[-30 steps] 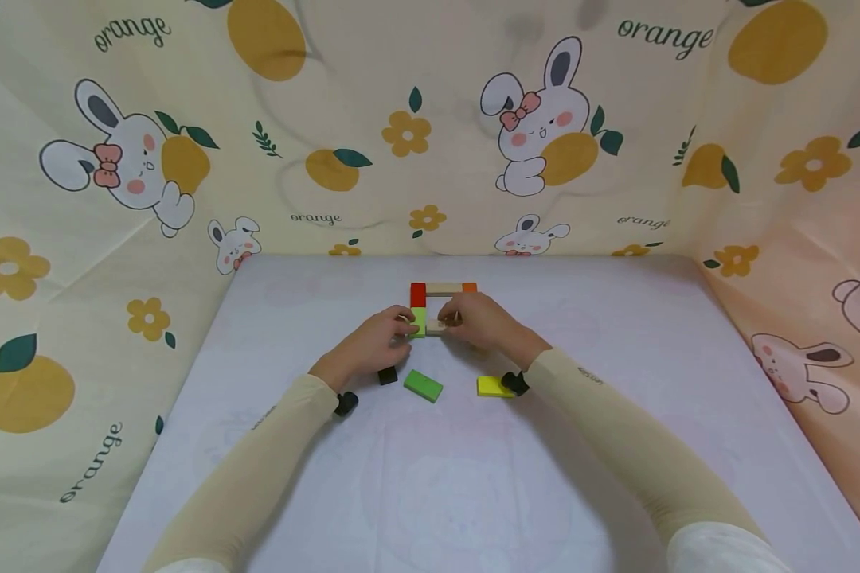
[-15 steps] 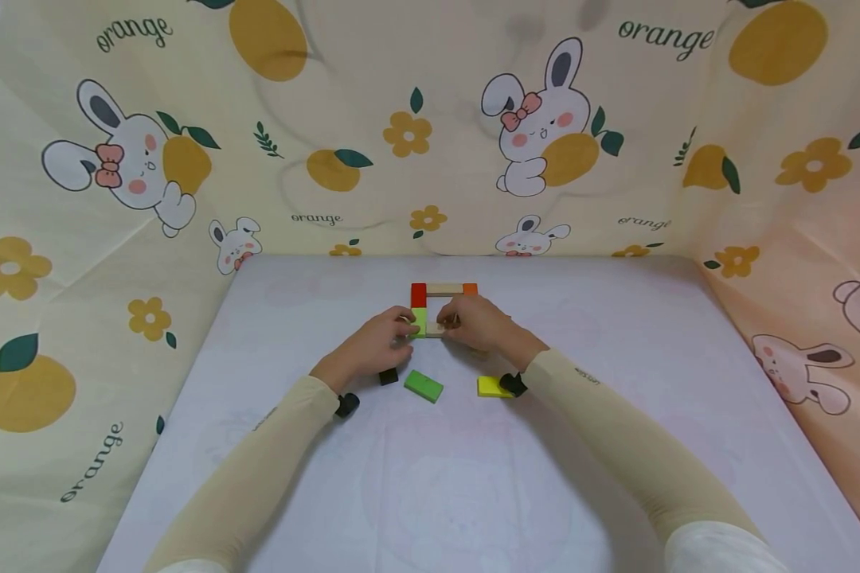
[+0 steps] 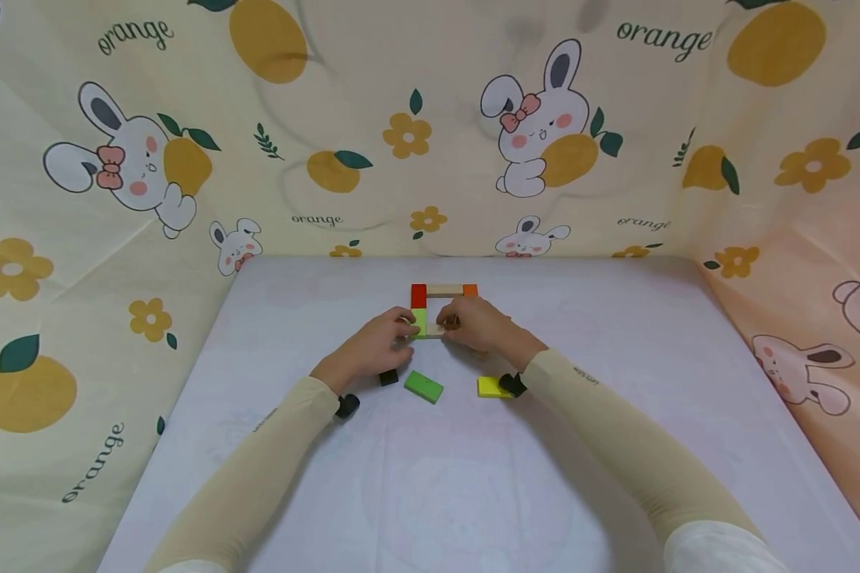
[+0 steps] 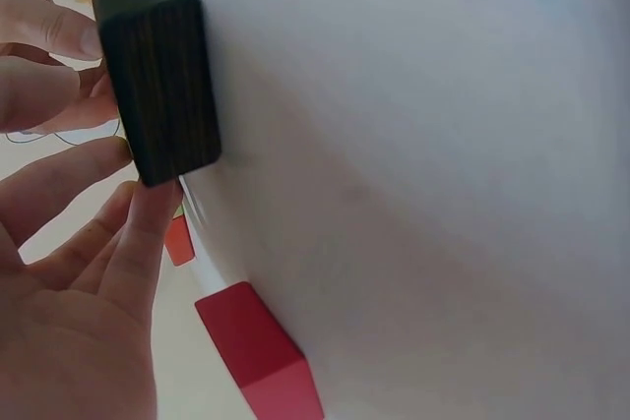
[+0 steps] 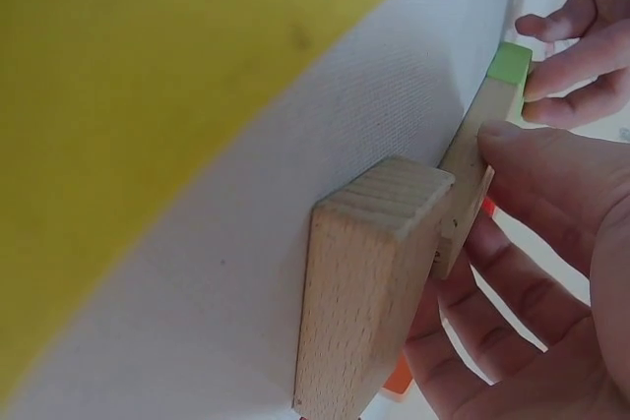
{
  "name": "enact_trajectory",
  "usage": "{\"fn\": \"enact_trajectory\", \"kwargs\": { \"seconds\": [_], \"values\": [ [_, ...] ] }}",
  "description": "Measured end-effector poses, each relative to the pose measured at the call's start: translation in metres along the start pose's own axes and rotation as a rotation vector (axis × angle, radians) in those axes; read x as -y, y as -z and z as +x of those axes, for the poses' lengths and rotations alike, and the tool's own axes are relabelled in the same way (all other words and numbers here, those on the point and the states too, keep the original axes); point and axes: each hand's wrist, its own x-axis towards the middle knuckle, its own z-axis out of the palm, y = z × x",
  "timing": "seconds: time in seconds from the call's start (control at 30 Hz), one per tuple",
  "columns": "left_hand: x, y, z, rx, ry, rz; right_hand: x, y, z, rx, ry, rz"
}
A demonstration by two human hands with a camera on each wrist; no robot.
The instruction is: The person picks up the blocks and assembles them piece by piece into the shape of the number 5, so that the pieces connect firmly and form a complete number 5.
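A light green block (image 3: 420,321) stands in line in front of a red block (image 3: 419,296). Fingertips of my left hand (image 3: 373,344) touch its left side, the thumb held away from it. My right hand (image 3: 489,325) pinches a plain wooden block (image 5: 472,159) between thumb and fingers. That block's far end meets the light green one. Another plain wooden block (image 5: 364,292) lies close by in the right wrist view; the right hand mostly hides it from the head. Behind, a long plain wooden block (image 3: 444,291) spans from the red block to an orange block (image 3: 471,290).
Nearer the person lie a black block (image 3: 388,377), a green block (image 3: 424,387) and a yellow block (image 3: 492,387), partly under the right wrist camera. The left wrist view shows a red block (image 4: 258,346) below the black one. A patterned cloth (image 3: 373,119) rises behind the table.
Both hands stay almost in place. The right hand and the wooden block it pinches shift very slightly; the other blocks have not moved.
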Motion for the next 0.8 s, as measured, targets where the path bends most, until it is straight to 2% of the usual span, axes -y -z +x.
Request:
{"fn": "enact_trajectory", "kwargs": {
  "seconds": [0.4,0.6,0.7,0.8],
  "values": [
    [0.0015,0.0013,0.0027,-0.006,-0.021,0.02,-0.0016,0.0013,-0.0013,0.0,0.001,0.018],
    [0.0019,0.0014,0.0017,-0.004,0.009,-0.007,-0.0037,0.0016,-0.0019,0.006,0.007,0.049],
    [-0.0007,0.0022,0.0002,-0.021,0.013,0.031,-0.0061,0.002,-0.002,0.013,0.013,0.069],
    [-0.0059,0.002,-0.0009,-0.025,-0.017,0.105,-0.0086,0.0022,-0.0025,0.015,0.019,0.071]
  ]
}}
